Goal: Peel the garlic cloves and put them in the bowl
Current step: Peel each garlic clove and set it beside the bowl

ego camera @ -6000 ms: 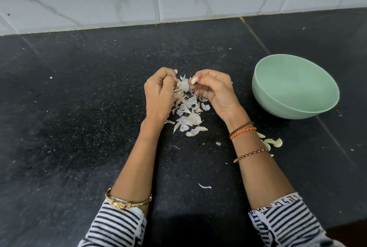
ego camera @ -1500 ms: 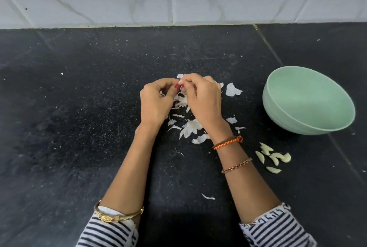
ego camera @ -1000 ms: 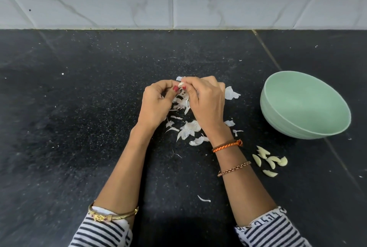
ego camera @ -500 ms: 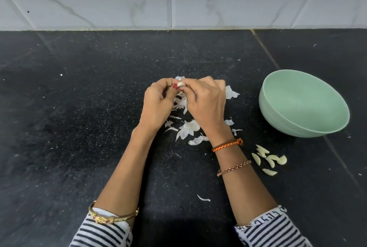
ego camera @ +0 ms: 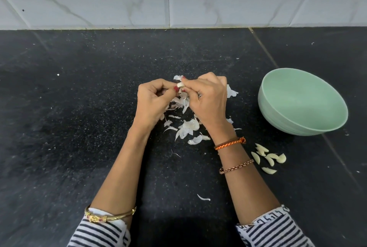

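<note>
Head view, peeling stage. Both hands meet over a black countertop [ego camera: 79,107], above a scatter of papery garlic skins [ego camera: 187,127]. A single garlic clove [ego camera: 180,84] sits between the two sets of fingertips: the right hand [ego camera: 206,99] pinches it with thumb and forefinger curled round its right end, while the left hand [ego camera: 153,99], fingers curled, brings its thumb tip against the clove's left side. Only the clove's pale upper face shows; whether any skin clings to its underside cannot be told. The step in hand appears to be the stripping of this clove's skin. The mint-green bowl [ego camera: 278,115] stands well apart to the right and shows no cloves inside. Six or so peeled cloves [ego camera: 268,158] lie on the countertop just in front of the bowl, beside the right forearm, so the transfer step seems not yet begun. The next move likely calls for a nail-edge pull by the left thumb while the right pinch holds firm, followed by a carry rightward to the bowl or to the waiting heap.
</note>
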